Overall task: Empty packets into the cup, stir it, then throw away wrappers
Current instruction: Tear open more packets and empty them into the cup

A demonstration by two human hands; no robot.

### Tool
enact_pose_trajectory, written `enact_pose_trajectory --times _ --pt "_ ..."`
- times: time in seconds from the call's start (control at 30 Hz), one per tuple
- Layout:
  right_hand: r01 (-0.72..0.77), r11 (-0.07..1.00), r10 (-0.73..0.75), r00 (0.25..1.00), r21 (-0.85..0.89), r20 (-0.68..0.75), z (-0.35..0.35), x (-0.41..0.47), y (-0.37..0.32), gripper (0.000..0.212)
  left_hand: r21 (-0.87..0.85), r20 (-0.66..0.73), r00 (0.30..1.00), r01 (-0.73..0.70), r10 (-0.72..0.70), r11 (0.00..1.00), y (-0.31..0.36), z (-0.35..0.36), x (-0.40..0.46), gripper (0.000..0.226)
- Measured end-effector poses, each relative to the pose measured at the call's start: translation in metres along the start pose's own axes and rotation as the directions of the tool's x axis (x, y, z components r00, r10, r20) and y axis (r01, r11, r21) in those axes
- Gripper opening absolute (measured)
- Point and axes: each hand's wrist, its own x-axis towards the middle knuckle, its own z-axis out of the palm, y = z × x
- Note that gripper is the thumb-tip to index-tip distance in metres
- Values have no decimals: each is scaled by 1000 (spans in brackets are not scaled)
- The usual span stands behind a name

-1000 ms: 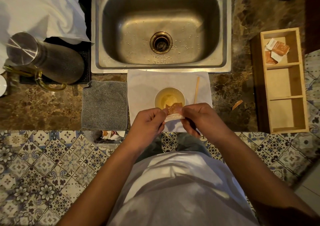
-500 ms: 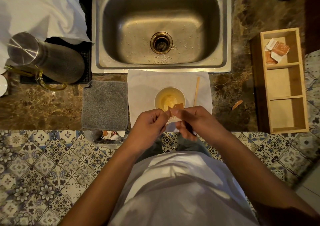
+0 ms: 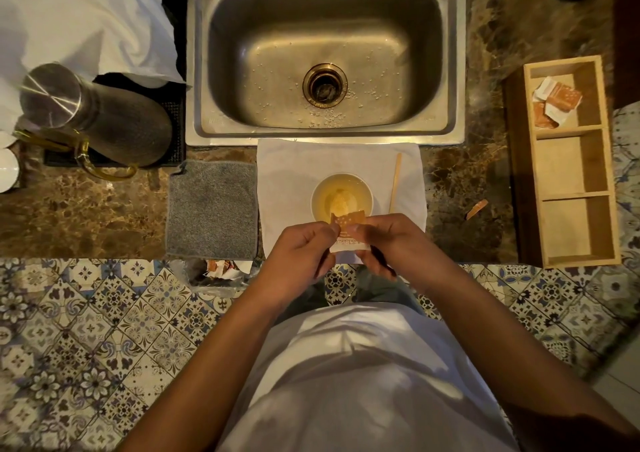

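Observation:
A white cup (image 3: 342, 198) with pale yellow liquid stands on a white napkin (image 3: 294, 174) at the counter's front edge. Both my hands pinch one orange-and-white packet (image 3: 348, 224) just in front of the cup, its torn top edge over the cup's near rim. My left hand (image 3: 298, 254) grips its left side and my right hand (image 3: 388, 240) its right side. A wooden stir stick (image 3: 395, 182) lies on the napkin right of the cup. Several more packets (image 3: 554, 101) sit in the far compartment of a wooden box (image 3: 519, 174).
A steel sink (image 3: 325, 53) lies behind the napkin. A grey cloth (image 3: 213, 209) is left of it, and a steel jug (image 3: 100, 119) further left. A torn packet strip (image 3: 477, 208) lies on the counter. A bin with wrappers (image 3: 221, 271) sits below the counter edge.
My hands shifted slightly on the packet, drawing closer together. The packet stays at the cup's near rim.

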Motion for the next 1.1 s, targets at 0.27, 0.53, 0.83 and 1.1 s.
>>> enact_pose_trajectory --times 0.27,0.53,0.83,1.1 --pt "61 998 -61 998 29 4 2 0 -1 42 19 22 1000 13 -13 1000 1 3 0 44" --pt "55 998 -54 998 40 -42 8 0 1 44 34 26 1000 6 -7 999 -2 -1 -1 44" --pt "58 998 -61 994 -31 -91 1 4 0 44 37 48 999 7 -9 999 -3 -2 0 44" --pt "45 997 -48 998 -62 -50 -2 4 0 42 34 56 998 -2 1 999 -2 -1 1 43"
